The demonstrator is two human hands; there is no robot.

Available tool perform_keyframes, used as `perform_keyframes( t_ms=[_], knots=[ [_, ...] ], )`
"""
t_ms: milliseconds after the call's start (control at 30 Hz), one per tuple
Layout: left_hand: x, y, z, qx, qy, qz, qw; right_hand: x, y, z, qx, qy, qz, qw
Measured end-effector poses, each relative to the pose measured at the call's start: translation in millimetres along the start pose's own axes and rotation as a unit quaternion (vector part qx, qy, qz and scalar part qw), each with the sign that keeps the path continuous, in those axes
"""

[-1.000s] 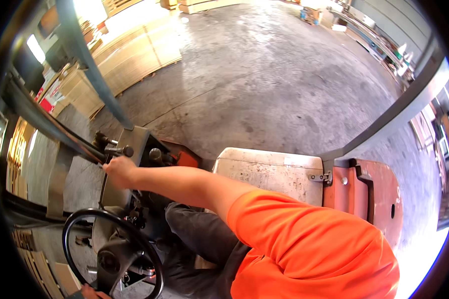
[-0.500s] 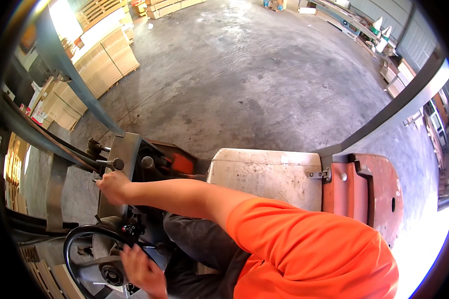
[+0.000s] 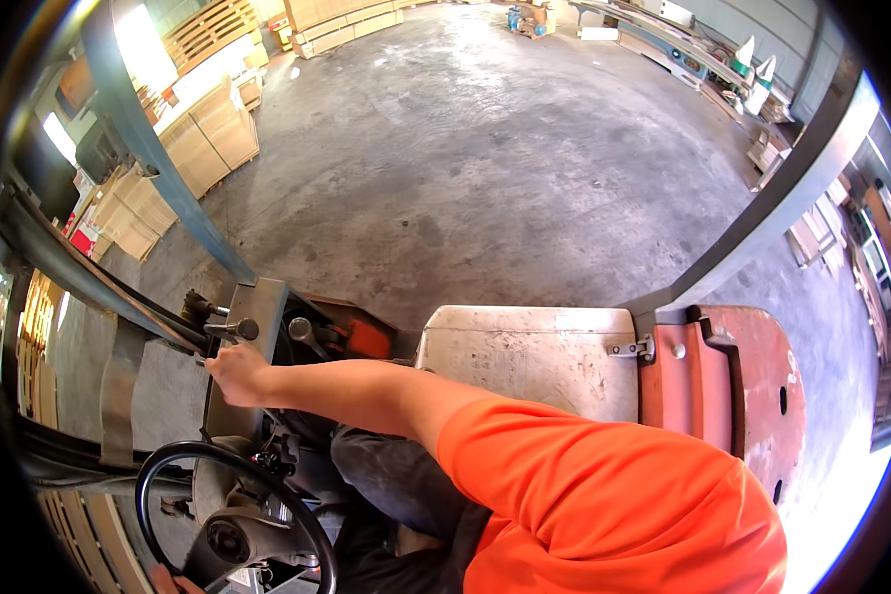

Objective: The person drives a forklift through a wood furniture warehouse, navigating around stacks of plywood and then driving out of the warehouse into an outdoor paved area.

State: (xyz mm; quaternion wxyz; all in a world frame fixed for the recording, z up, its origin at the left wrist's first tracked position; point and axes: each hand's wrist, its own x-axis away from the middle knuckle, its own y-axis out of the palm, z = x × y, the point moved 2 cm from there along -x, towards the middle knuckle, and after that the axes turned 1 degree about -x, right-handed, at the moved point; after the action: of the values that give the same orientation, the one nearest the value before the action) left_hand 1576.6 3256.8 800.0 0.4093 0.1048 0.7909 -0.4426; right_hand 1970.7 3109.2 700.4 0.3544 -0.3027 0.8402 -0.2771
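My right arm, in an orange sleeve, reaches across to the lever console [image 3: 254, 307] of a forklift. There my right hand [image 3: 236, 375] is closed around a control lever, most of which its fingers hide. Two knobbed levers [image 3: 247, 329] [image 3: 301, 328] stand just beyond it. At the lower left is the black steering wheel [image 3: 163, 457]. Only some fingers of my left hand [image 3: 171, 582] show at the bottom edge, curled at the wheel's lower-left rim; the rest is out of the picture.
Beside me lies a worn white cover [image 3: 530, 351], with a red rear body [image 3: 762, 386] at right. Two posts [image 3: 183, 203] [image 3: 752, 223] frame the concrete floor [image 3: 445, 178]. Stacked boards [image 3: 208, 139] stand far left, a long machine bench [image 3: 678, 54] far right.
My left hand has gone from the wheel's right side down to its lower-left rim. The right hand stays at the lever. The stacked boards have shifted left relative to the left post.
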Motion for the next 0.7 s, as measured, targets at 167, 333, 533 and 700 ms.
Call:
perform_keyframes(
  t_ms=[167, 333, 533, 700],
  knots=[
    [-27.4, 83.4, -49.6, 0.016, -0.131, -0.067, 0.989, -8.9, 12.2, 5.1, 0.020, -0.004, -0.002, 1.000],
    [-12.3, 94.5, -72.2, 0.028, -0.035, -0.001, 0.999, -15.6, 25.3, -2.4, 0.012, -0.015, -0.008, 1.000],
    [8.4, 117.5, -71.8, 0.075, -0.098, -0.013, 0.992, -16.4, 35.0, 5.5, 0.040, 0.000, -0.030, 0.999],
    [24.4, 123.8, -84.9, 0.092, -0.104, -0.016, 0.990, -23.6, 50.0, -1.0, 0.053, 0.007, -0.064, 0.997]
  ],
)
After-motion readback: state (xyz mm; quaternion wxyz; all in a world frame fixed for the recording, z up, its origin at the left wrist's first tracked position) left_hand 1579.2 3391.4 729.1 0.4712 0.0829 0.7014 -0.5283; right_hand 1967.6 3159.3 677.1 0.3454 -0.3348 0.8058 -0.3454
